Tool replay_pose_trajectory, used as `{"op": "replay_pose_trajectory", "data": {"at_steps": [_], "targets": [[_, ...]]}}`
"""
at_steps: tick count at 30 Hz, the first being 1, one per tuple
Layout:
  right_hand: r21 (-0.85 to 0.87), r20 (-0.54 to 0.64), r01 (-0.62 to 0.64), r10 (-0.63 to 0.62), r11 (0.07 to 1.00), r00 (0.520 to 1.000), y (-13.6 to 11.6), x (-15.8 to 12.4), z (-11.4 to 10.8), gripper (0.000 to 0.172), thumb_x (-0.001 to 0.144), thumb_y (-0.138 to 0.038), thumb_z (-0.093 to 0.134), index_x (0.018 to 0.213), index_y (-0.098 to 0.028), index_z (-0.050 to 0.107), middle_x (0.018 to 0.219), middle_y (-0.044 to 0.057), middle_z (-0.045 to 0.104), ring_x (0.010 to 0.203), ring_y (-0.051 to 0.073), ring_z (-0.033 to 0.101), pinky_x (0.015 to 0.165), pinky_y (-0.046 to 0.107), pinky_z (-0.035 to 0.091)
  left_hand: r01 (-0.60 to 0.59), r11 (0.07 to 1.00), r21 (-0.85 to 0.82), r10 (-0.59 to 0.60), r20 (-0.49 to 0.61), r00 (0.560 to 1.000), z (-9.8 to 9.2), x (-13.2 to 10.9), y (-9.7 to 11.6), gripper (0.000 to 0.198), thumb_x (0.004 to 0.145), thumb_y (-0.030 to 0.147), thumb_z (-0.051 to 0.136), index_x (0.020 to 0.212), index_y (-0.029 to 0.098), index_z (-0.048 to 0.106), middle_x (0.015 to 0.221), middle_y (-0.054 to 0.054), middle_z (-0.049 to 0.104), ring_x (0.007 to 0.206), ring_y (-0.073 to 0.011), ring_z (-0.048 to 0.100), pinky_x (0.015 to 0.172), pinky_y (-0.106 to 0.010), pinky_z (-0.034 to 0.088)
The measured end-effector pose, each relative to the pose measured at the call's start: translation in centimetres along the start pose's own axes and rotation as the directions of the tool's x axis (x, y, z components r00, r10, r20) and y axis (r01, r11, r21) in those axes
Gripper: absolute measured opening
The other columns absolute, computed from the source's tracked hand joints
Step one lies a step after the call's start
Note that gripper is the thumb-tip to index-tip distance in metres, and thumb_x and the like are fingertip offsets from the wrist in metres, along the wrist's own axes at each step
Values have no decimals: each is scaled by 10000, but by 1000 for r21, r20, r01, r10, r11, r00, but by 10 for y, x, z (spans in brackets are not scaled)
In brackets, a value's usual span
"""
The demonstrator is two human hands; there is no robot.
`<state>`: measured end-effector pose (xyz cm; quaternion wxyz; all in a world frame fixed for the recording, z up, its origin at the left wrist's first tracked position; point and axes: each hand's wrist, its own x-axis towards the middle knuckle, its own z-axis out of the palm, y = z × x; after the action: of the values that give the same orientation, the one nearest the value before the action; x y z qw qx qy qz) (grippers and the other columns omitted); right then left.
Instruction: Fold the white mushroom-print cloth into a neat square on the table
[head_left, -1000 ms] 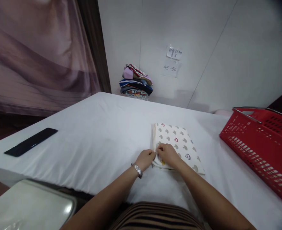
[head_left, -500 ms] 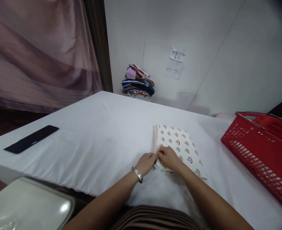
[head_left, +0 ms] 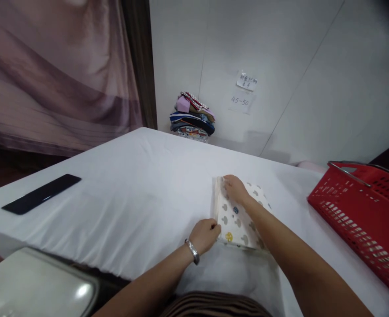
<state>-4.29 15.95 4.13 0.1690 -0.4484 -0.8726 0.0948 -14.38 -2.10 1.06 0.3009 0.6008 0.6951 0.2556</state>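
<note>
Your left hand (head_left: pixel 205 234): curled at near-left corner of folded cream mushroom-print fabric (head_left: pixel 233 221) | your right hand (head_left: pixel 236 189): bent atop its far-left corner | either's grip: can't tell

Small panelled indoor work booth; home or business is hard to tell.
Seamed pale wall panels (head_left: pixel 296 53) back a white-sheeted table (head_left: pixel 131 185); a mauve curtain (head_left: pixel 58 75) hangs at ten o'clock, stacked folded fabrics (head_left: pixel 192 118) at twelve, handwritten notices (head_left: pixel 240 101), one reading "45-50", at one, a red plastic shopping basket (head_left: pixel 356 224) between three and four.
</note>
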Motion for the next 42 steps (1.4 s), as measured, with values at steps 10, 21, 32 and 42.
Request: {"op": "replay_pose_trajectory", "data": {"at_steps": [10, 21, 32, 42], "targets": [[-162, 216, 43, -8, 986, 976, 9, 53, 15, 428, 906, -426, 277, 929, -191, 633, 952, 64, 667, 882, 178, 584, 768, 251, 385, -35, 985, 169, 30, 34, 999, 1, -2, 0, 294, 799, 278, 372, 667, 172, 612, 656, -16, 619, 613, -123, 515, 544, -246, 266], [-329, 202, -52, 124, 943, 972, 6, 65, 47, 485, 916, -438, 208, 978, -161, 601, 960, 122, 650, 907, 211, 575, 765, 311, 376, -104, 936, 336, 69, 112, 991, 1, -2, 1, 348, 847, 285, 318, 785, 180, 645, 814, -77, 667, 744, -192, 593, 638, -291, 353], [-251, 124, 39, -8, 967, 992, -10, 33, 31, 448, 925, -430, 194, 1222, -202, 441, 1314, 102, 445, 1235, 219, 310, 1003, 420, 146, -109, 924, 366, 102, 38, 994, 7, -9, -1, 367, 887, 292, 265, 791, 192, 605, 827, -58, 659, 755, -178, 593, 652, -287, 351], [-144, 204, 36, -6, 989, 979, -14, 28, 24, 506, 907, -466, 208, 1324, -209, 337, 1388, 89, 364, 1295, 231, 234, 1016, 470, 135, -56, 910, 410, 73, -26, 997, 3, -11, 1, 324, 873, 329, 293, 747, 195, 560, 771, -41, 633, 719, -181, 588, 618, -291, 353]]}}
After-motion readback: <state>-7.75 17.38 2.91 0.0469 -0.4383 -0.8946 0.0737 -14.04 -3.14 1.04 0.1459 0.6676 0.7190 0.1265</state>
